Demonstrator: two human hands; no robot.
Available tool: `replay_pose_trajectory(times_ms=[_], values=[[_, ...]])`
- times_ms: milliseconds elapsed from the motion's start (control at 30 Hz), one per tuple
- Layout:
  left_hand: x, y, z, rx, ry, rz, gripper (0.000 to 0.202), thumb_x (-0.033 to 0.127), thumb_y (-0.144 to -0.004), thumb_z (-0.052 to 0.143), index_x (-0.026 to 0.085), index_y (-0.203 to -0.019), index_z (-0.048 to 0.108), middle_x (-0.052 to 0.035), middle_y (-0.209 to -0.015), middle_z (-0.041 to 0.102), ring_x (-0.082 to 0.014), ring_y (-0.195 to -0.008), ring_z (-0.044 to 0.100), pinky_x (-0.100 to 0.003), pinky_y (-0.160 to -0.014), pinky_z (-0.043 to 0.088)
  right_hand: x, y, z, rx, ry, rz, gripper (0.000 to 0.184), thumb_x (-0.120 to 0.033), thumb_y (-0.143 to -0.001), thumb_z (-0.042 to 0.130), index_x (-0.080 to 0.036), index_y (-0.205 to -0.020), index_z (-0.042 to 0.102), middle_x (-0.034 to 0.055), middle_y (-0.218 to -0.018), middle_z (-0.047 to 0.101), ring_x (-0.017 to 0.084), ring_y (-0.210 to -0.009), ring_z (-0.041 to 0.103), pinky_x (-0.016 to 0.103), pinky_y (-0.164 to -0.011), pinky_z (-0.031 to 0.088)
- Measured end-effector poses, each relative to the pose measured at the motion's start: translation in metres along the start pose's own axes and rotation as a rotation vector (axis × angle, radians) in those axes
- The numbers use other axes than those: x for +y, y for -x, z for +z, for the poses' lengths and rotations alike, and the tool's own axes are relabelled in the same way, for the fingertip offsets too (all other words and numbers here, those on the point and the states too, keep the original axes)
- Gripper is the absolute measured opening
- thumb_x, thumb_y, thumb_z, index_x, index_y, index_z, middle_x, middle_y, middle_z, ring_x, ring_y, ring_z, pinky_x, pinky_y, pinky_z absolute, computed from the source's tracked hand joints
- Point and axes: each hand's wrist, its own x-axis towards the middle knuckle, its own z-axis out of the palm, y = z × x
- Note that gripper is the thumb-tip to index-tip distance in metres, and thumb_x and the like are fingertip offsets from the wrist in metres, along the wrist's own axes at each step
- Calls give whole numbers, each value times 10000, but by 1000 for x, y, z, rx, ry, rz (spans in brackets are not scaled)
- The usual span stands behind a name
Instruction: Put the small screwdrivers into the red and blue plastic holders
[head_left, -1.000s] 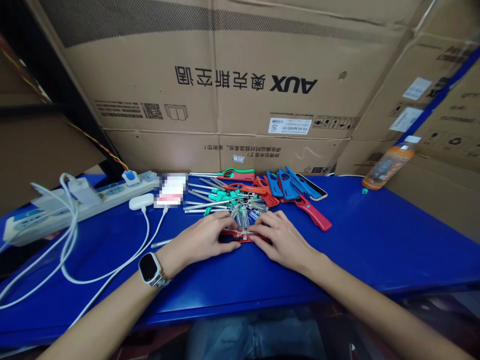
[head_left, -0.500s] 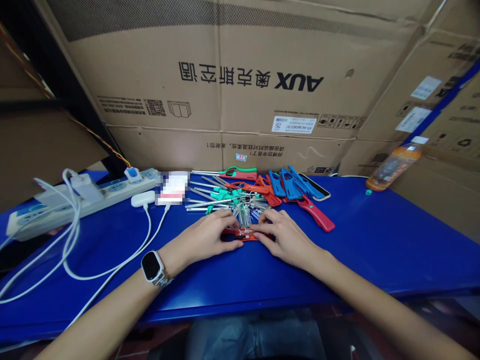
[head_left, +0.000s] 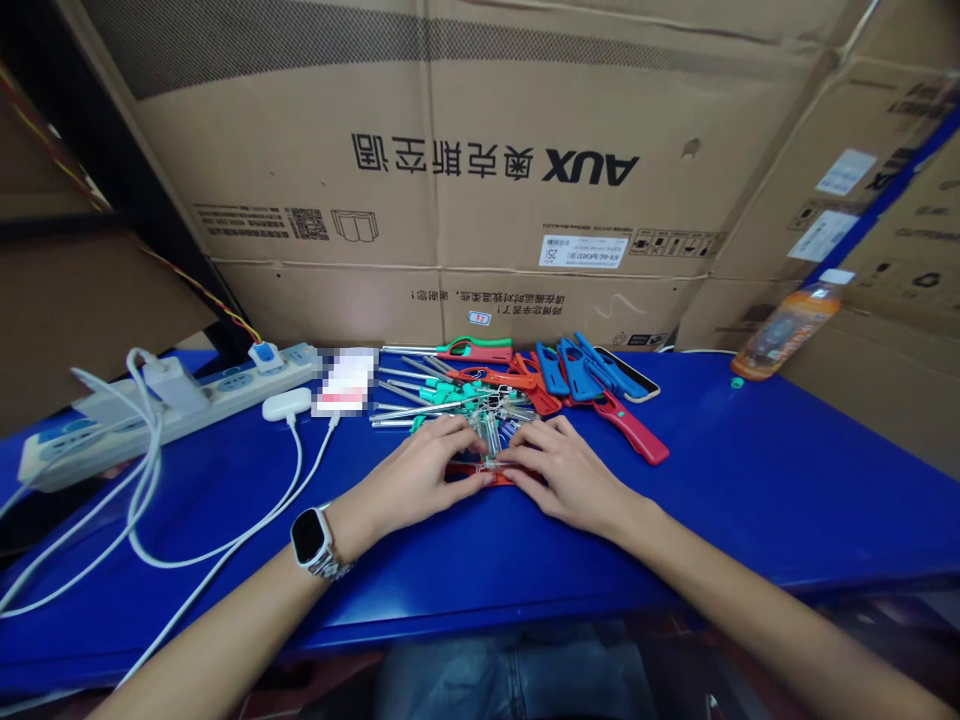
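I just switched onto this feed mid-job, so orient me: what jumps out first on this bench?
Both hands, left hand and right hand, meet at the middle of the bright blue tabletop, fingers pinching a small red plastic handle piece. Just behind them lies a jumbled pile of red, blue and green plastic handles with metal rods. A huge brown cardboard carton printed AUX fills the background.

A storeroom or small warehouse workshop: large air-conditioner cartons (head_left: 480, 170) stacked as a wall behind a blue bench (head_left: 750, 480), a power strip (head_left: 172, 400) trailing white cables (head_left: 210, 540), and a heap of coloured plastic handles and metal rods (head_left: 510, 385).
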Motion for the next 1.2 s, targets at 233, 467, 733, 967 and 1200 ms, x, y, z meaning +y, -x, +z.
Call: replay_pose_trajectory(times_ms=[233,467,733,967,1200], values=[[-3,-4,6,64,1,-28,165,343,-915,599,194,-850,625,-29,-884,614,-200,-875,584,-331,-786,469,0,3,2,109,38,-7,236,-282,-988,499,-188,-1100,684,88,-1000,657,205,-927,569,381,-833,363],[-1,-5,6,-2,108,-65,226,332,-936,564,183,-782,635,-14,-794,613,-173,-789,570,-292,-720,448,0,5,2,145,33,-15,223,-271,-979,516,-201,-1104,688,84,-983,659,205,-923,572,379,-817,358],[1,-1,3,-62,5,-58,218,405,-893,626,206,-975,659,-46,-1006,624,-227,-976,574,-358,-870,456,-3,10,-2,76,14,22,229,-269,-970,532,-193,-1090,711,73,-943,651,195,-908,545,361,-817,353],[4,1,-5,-172,-64,-75,260,370,-854,669,222,-1065,640,-50,-1097,599,-250,-1042,569,-375,-896,462,-5,11,-3,-27,-28,98,225,-262,-949,542,-208,-1054,734,64,-923,637,196,-929,532,355,-822,349],[1,4,-2,-168,-43,-103,271,405,-862,662,208,-1047,639,-53,-1087,588,-245,-1021,574,-357,-865,481,-5,6,-6,-65,-89,221,193,-266,-913,603,-249,-1017,764,46,-948,649,184,-918,549,349,-818,353]])
